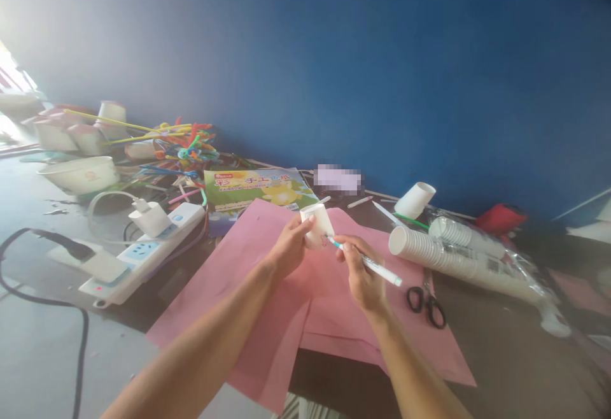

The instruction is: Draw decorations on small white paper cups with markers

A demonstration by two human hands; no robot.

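A white paper cup (317, 223), tilted, is held by my left hand (292, 246), with the thumb on its side. My right hand (363, 272) grips a white marker pen (382, 270) with a light blue end. The pen's tip meets or nearly meets the cup's side, where a small reddish mark shows. Under both hands lie pink paper sheets (267, 304), overlapping. Black-handled scissors (426, 305) rest on the pink paper to the right of my right hand.
Right of the sheets lies a stack of paper cups (453, 266) in plastic wrap; behind it is a single cup (415, 200). A power strip (143, 253) with plugged-in cables stands left. Coloured pipe cleaners (188, 145) and a craft paper pack (258, 188) lie behind, before the blue wall (363, 62).
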